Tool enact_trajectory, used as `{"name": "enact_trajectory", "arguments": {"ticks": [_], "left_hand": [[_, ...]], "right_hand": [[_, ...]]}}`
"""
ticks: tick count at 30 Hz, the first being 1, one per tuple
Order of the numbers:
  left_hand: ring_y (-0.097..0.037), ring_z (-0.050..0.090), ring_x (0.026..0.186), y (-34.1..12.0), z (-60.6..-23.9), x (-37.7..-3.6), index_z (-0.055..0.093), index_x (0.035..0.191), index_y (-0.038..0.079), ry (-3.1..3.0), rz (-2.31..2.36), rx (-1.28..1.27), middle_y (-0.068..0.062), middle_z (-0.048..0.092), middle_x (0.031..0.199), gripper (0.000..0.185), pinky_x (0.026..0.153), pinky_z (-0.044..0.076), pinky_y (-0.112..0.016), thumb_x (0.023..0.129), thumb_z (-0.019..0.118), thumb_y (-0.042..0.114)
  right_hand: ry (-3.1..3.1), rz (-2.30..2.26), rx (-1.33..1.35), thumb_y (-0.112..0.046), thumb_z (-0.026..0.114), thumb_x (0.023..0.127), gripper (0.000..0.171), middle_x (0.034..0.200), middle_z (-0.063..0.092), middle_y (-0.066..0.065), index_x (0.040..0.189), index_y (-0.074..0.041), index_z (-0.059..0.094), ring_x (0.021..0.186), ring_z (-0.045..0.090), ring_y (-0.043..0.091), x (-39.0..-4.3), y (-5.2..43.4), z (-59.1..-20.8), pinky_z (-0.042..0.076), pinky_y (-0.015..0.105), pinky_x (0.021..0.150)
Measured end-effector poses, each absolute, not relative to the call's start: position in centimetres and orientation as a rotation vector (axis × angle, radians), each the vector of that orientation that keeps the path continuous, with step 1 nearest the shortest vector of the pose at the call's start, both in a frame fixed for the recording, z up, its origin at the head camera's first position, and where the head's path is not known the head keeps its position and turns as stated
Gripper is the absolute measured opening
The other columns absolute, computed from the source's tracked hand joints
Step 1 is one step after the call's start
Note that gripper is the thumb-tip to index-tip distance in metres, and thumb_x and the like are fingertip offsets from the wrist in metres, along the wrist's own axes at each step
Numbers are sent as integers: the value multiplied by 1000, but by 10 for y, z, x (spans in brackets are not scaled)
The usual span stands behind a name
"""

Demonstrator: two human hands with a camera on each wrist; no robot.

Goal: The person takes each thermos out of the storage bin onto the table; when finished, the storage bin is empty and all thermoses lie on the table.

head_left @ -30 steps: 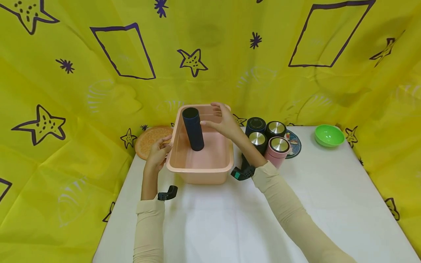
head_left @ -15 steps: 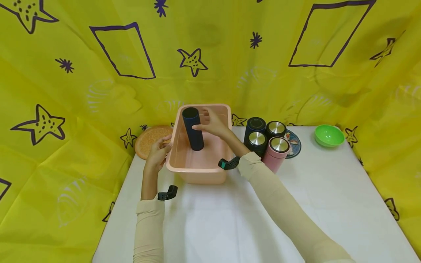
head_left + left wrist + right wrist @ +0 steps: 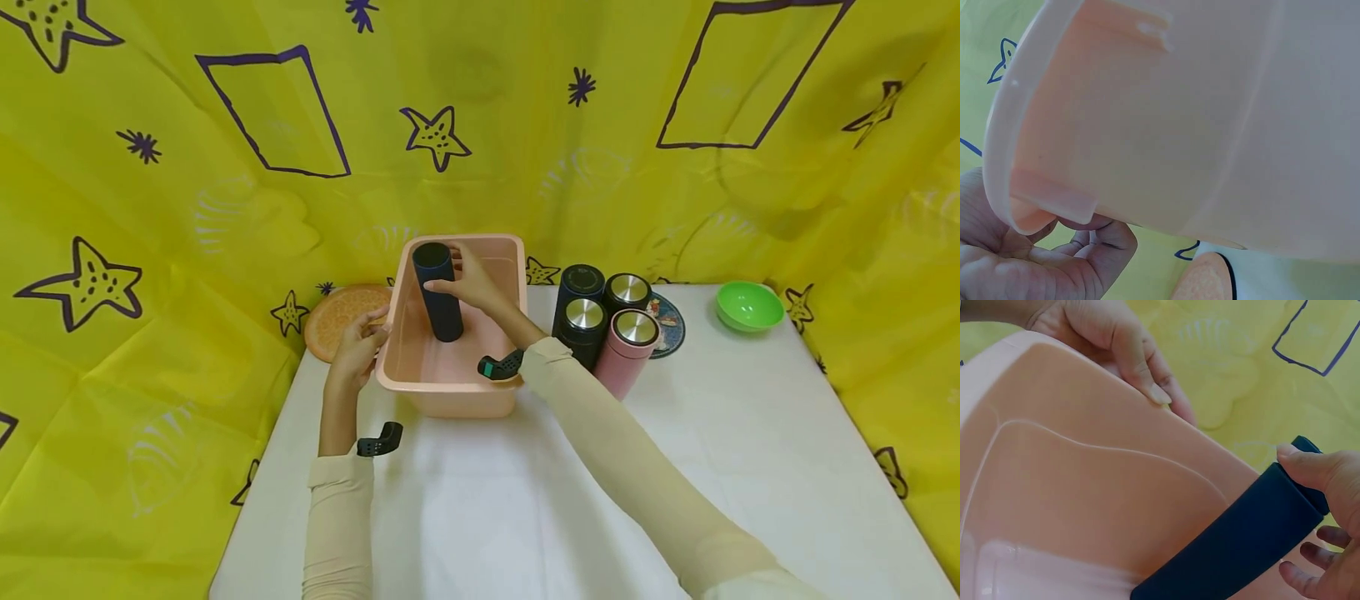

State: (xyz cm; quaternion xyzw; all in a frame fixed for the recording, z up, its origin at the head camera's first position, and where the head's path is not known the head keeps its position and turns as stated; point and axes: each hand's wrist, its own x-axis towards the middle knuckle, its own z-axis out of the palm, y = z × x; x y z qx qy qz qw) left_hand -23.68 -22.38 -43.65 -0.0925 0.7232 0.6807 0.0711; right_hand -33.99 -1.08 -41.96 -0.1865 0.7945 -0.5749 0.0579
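Note:
A peach plastic tub (image 3: 450, 388) stands at the back of the table. My left hand (image 3: 356, 353) grips its left rim; in the left wrist view the fingers (image 3: 1113, 244) curl under the lip. Inside the tub, a dark navy flask (image 3: 441, 304) stands upright toward the left. My right hand (image 3: 474, 280) reaches over the tub and holds this flask near its top. In the right wrist view the thumb (image 3: 1313, 467) lies across the flask by its cap, while the bent fingers come round the opposite side. The head view hides part of those fingers.
Right of the tub stand several flasks, among them a pink flask (image 3: 624, 354) and a dark flask (image 3: 577, 292). A round patterned plate (image 3: 670, 327) lies behind them. A green bowl (image 3: 748, 308) sits farther right, and an orange disc (image 3: 330, 321) lies behind my left hand.
My right hand has moved left across the tub, from beside the flask to around its upper part. The left hand keeps its grip on the rim, and the tub stays in place.

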Motion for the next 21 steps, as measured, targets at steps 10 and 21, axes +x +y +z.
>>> {"name": "enact_trajectory", "arguments": {"ticks": [10,21], "left_hand": [[-13,59,91,-225,-437,-237,40,148,9,2169,2060,-280,-5,51,102,47,74,55,-22,102,48,8],[-12,60,89,-224,-436,-237,40,148,8,2166,2057,-273,-6,52,102,47,73,56,-23,102,47,8]], "right_hand": [[2445,-1774,-538,-16,77,84,78,148,39,17,148,-8,33,135,43,36,-341,-21,-426,43,44,107],[2487,-1736,-508,-19,79,83,82,149,40,17,150,-8,32,135,44,34,-344,-23,-430,45,45,105]]}}
